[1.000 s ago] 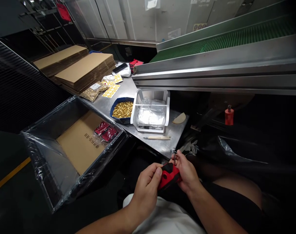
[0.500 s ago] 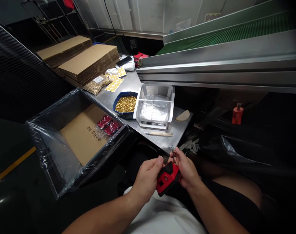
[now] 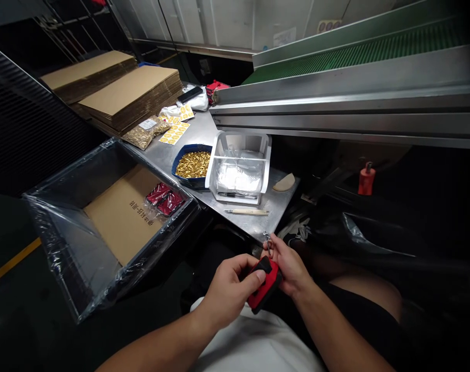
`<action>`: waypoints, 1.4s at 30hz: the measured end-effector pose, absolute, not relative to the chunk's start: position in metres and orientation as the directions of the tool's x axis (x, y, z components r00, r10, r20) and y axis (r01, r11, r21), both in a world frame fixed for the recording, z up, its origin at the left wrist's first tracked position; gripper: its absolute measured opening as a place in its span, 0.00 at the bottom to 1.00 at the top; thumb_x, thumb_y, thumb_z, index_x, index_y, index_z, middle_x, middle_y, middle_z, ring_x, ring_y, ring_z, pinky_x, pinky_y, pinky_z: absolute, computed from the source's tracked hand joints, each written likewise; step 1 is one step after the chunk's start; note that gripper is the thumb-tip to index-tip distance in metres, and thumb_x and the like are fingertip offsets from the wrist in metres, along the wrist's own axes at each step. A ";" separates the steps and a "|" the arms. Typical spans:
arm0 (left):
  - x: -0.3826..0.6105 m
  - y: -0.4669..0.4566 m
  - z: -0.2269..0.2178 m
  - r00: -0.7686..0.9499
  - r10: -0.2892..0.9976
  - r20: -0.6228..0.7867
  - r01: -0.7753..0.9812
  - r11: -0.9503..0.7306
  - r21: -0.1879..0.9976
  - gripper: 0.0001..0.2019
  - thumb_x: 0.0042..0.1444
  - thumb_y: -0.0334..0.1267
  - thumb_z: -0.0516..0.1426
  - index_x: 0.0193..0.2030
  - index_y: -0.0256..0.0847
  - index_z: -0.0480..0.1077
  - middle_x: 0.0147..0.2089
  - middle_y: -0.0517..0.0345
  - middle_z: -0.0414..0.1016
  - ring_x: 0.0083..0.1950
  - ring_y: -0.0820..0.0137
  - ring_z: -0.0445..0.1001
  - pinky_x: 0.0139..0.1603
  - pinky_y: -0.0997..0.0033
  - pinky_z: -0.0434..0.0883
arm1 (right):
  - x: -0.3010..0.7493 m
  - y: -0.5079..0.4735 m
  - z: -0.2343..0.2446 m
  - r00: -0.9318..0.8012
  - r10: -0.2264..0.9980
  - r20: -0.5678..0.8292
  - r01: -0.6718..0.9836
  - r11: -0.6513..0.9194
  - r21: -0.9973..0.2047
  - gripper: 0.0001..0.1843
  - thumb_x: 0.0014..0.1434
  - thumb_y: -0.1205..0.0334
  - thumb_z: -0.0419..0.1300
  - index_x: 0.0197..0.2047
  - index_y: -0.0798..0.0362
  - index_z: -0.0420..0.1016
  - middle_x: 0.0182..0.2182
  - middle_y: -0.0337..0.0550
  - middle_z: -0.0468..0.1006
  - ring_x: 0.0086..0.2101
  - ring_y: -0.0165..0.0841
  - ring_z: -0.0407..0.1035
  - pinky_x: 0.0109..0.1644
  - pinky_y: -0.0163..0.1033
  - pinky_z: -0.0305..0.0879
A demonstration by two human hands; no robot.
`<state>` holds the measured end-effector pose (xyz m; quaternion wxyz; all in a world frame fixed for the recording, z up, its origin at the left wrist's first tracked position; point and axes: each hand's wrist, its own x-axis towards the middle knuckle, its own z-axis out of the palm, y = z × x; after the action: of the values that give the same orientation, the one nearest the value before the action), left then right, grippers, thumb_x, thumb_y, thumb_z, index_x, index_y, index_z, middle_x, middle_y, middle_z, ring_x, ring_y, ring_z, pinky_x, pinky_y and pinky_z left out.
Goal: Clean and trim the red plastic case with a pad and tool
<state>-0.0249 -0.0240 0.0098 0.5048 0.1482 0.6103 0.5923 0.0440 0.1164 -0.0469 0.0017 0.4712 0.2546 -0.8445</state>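
Observation:
Above my lap, my left hand (image 3: 235,287) grips a small red and black plastic-looking part (image 3: 271,287), its thumb lying across the upper face. The part's exact kind does not show. My right hand (image 3: 291,266) is closed at the part's far right side, its fingers around a slim metal tool (image 3: 267,240) whose shiny tip points toward the table; its kind is unclear. Fingers hide the lower end of this tool. Just beyond my hands, a pale pen-like craft knife (image 3: 247,212) lies on the metal table (image 3: 245,223).
A white bin (image 3: 268,170) holds clear bags and a pen. Beside it stands a blue tray (image 3: 176,173) of gold-coloured small pieces. A plastic-lined crate (image 3: 80,305) with bagged red items (image 3: 169,203) is at left. Cardboard stacks (image 3: 130,90) and a green conveyor (image 3: 316,64) stand behind.
My left thumb has come down onto the face of the red and black part, which has turned slightly. The whole view has shifted a little, moving the scene leftward.

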 end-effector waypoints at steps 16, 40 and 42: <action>-0.023 -0.021 0.016 -0.337 0.834 -0.436 -0.486 0.243 0.840 0.18 0.47 0.40 0.69 0.39 0.35 0.67 0.34 0.59 0.66 0.33 0.75 0.60 0.31 0.77 0.61 | 0.044 0.119 -0.048 -0.581 0.248 -0.775 0.273 -0.838 -0.473 0.27 0.55 0.40 0.58 0.38 0.58 0.63 0.19 0.38 0.64 0.18 0.21 0.57 0.22 0.25 0.54; -0.032 -0.044 -0.001 -0.389 0.904 -0.178 0.010 0.197 0.980 0.11 0.64 0.44 0.60 0.38 0.38 0.74 0.39 0.52 0.73 0.41 0.66 0.70 0.45 0.67 0.66 | 0.064 0.127 -0.014 -0.616 0.664 -0.424 0.332 -0.270 -0.904 0.35 0.58 0.28 0.47 0.38 0.57 0.64 0.25 0.44 0.71 0.25 0.23 0.65 0.30 0.26 0.63; -0.032 -0.044 -0.003 -0.374 0.915 -0.150 0.038 0.176 0.984 0.12 0.63 0.45 0.62 0.35 0.38 0.72 0.37 0.53 0.73 0.40 0.66 0.69 0.45 0.67 0.65 | 0.065 0.125 -0.012 -0.631 0.661 -0.406 0.359 -0.216 -0.908 0.35 0.59 0.28 0.45 0.38 0.57 0.64 0.25 0.43 0.72 0.25 0.23 0.65 0.30 0.27 0.63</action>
<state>-0.0323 -0.0438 -0.0026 0.4190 0.3710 0.6423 0.5237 0.0648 0.1251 -0.0118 -0.1142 0.4139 0.6156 -0.6608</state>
